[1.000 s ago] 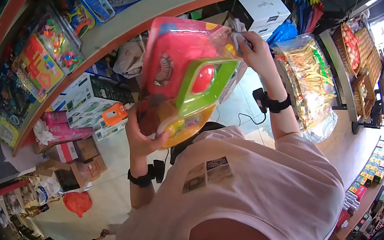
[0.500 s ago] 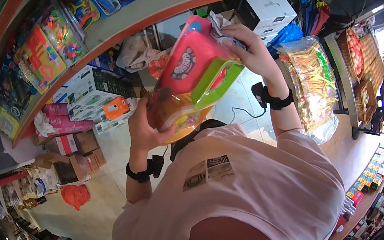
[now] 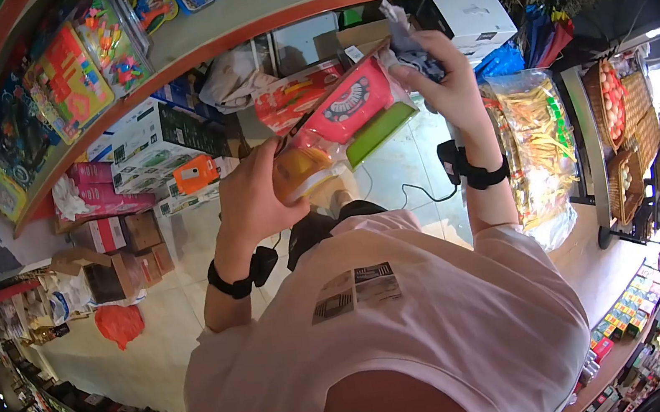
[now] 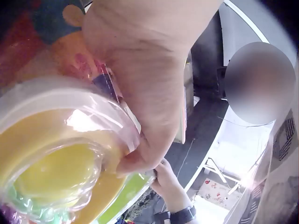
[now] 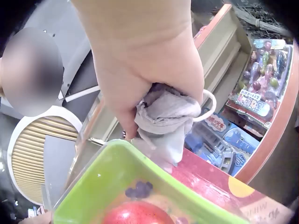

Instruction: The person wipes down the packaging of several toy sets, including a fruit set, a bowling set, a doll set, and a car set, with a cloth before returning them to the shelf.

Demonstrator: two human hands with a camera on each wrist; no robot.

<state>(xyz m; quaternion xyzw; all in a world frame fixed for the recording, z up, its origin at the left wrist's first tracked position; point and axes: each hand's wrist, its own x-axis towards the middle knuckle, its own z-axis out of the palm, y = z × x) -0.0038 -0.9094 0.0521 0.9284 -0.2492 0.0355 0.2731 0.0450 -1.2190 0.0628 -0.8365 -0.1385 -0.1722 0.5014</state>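
Note:
A toy set in clear plastic packaging (image 3: 358, 107), with pink, green and yellow-orange parts, is held up in front of the body, tilted. My left hand (image 3: 248, 196) grips its lower left end; in the left wrist view the thumb presses the clear plastic near a yellow part (image 4: 56, 172). A crumpled grey cloth (image 3: 412, 49) is held in my right hand (image 3: 451, 75) at the package's upper right end. Close up in the right wrist view, the cloth (image 5: 166, 114) is bunched under the fingers, beside the green tray (image 5: 88, 186) with a red round piece.
A red-edged shelf (image 3: 302, 9) with packaged toys runs across the far side. Below it stand a patterned red box (image 3: 298, 97), a white box (image 3: 473, 21) and stacked cartons (image 3: 162, 149). A bag of yellow strips (image 3: 537, 151) is at the right.
The package has turned from showing its broad front to a narrower, more edge-on view, uncovering the red box behind. My right hand and the cloth have shifted slightly outward along its upper end.

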